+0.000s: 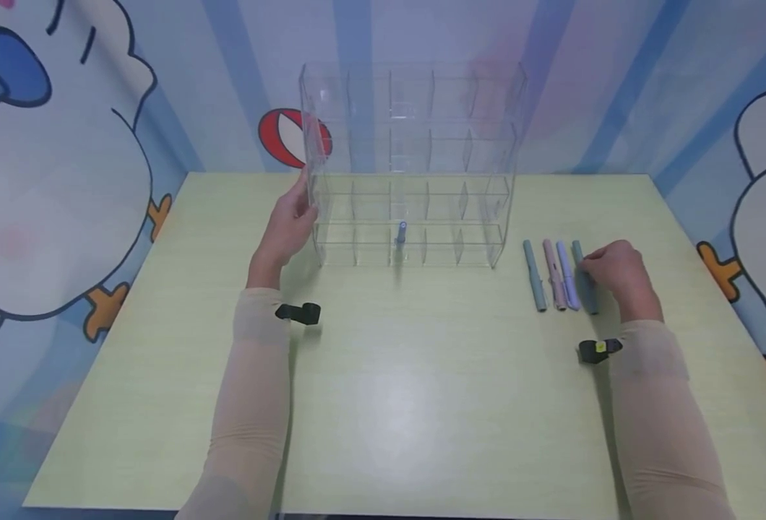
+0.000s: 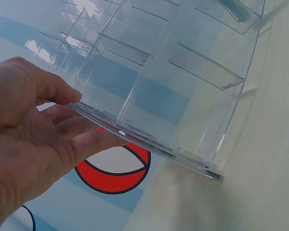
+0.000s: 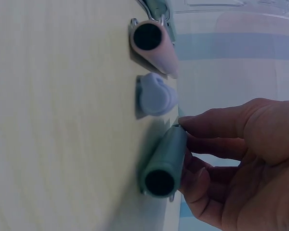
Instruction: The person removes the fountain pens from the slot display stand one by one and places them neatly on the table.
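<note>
A clear acrylic organizer (image 1: 415,173) with several rows of compartments stands at the back of the table. My left hand (image 1: 287,225) grips its left side panel, thumb on one face and fingers behind, as the left wrist view shows. In a bottom-row compartment stands a blue pen (image 1: 401,233). On the right, my right hand (image 1: 619,273) pinches a dark green pen (image 3: 164,161), the rightmost of a row. Beside it lie a lavender pen (image 1: 568,276), a pinkish pen (image 1: 555,276) and another green pen (image 1: 535,276).
The pale wooden table (image 1: 409,404) meets a patterned backdrop (image 1: 227,87) behind the organizer. The pens lie right of the organizer, roughly parallel and close together. Small black devices sit on both wrists.
</note>
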`<state>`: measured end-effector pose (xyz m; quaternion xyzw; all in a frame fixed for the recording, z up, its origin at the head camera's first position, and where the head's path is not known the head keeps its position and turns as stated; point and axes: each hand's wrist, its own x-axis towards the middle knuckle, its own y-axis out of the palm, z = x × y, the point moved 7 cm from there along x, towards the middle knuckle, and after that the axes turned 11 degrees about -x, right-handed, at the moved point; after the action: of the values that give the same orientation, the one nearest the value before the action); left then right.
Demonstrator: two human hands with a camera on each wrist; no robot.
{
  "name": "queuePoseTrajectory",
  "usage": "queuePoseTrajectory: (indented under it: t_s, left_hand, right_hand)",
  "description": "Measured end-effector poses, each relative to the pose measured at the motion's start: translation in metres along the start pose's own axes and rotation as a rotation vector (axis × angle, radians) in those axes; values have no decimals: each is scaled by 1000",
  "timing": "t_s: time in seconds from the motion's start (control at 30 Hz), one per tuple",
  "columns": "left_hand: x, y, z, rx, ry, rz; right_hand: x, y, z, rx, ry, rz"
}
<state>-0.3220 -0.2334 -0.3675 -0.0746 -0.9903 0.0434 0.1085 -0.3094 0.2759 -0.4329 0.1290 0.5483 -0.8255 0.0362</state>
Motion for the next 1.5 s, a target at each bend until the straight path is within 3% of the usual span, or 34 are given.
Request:
queuePoseTrajectory:
  t_s: [0.13, 0.43, 0.63, 0.83, 1.17, 1.5]
  left_hand:
    - [5, -3, 9, -1, 20, -8]
    - [4, -3, 10, 8, 30, -8]
    - [-1, 2, 0, -4, -10, -6]
    - [-5, 7, -16, 4, -11, 3]
    - [-10, 0, -11, 16, -45, -18]
    - [-13, -2, -13, 10, -28, -19]
  right_hand:
    - [1, 0, 0, -12, -8, -7]
    - [5, 3, -4, -15, -7, -6]
    - [4, 4, -8, -11, -8, -9]
    - [3, 4, -10, -3, -2, -7]
    - [5, 6, -3, 4, -11, -10]
    - [6, 7, -2, 13, -24, -28]
